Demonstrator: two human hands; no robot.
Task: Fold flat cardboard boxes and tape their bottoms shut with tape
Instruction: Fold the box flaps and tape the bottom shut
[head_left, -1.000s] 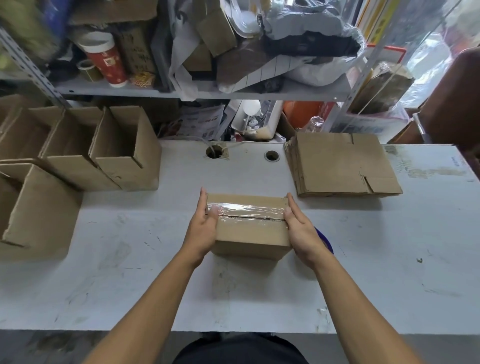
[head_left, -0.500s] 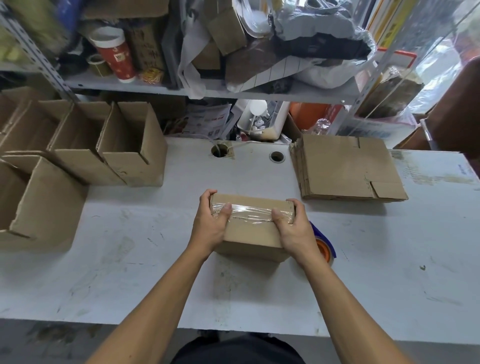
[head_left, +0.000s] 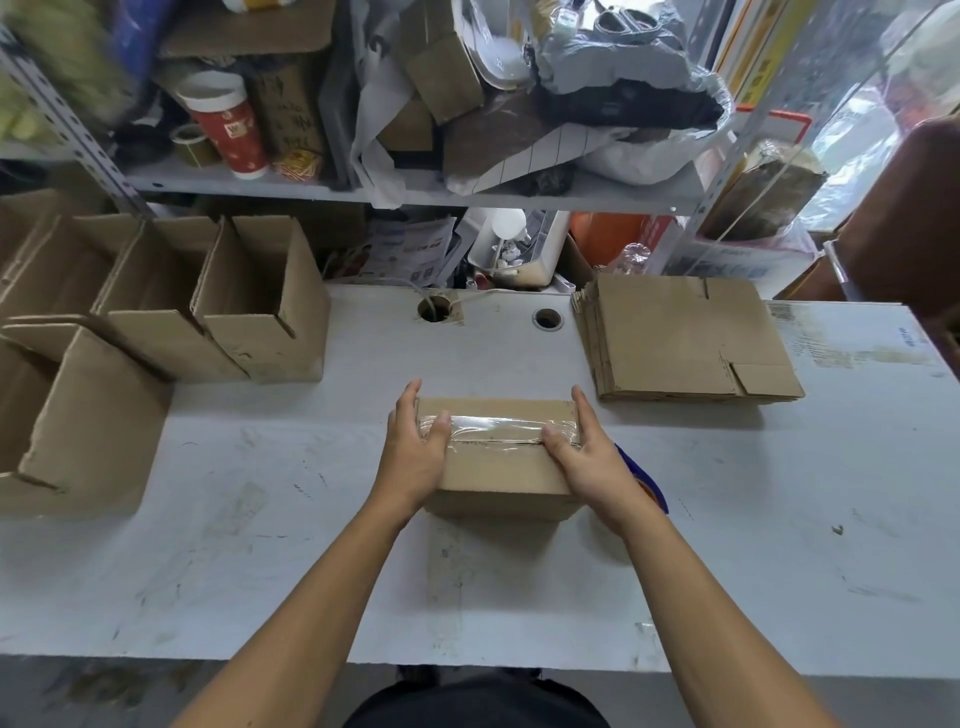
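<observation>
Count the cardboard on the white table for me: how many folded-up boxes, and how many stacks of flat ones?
Taped box held between the left hand and right hand: 1
Open folded boxes at left: 4
Stack of flat boxes: 1
Total: 6

Your left hand (head_left: 413, 457) and right hand (head_left: 587, 462) clasp the two ends of a small brown cardboard box (head_left: 498, 457) that stands on the scuffed white table (head_left: 260, 545). Each thumb presses on the strip of clear glossy tape (head_left: 496, 428) that runs along the box's top seam, with your fingers straight down the box's sides. Just beside your right wrist peeks a blue and orange tape roll (head_left: 644, 478), mostly hidden. A stack of flat brown cardboard blanks (head_left: 685, 338) lies at the far right. Open, folded cardboard boxes (head_left: 208, 306) stand in a row at your left.
</observation>
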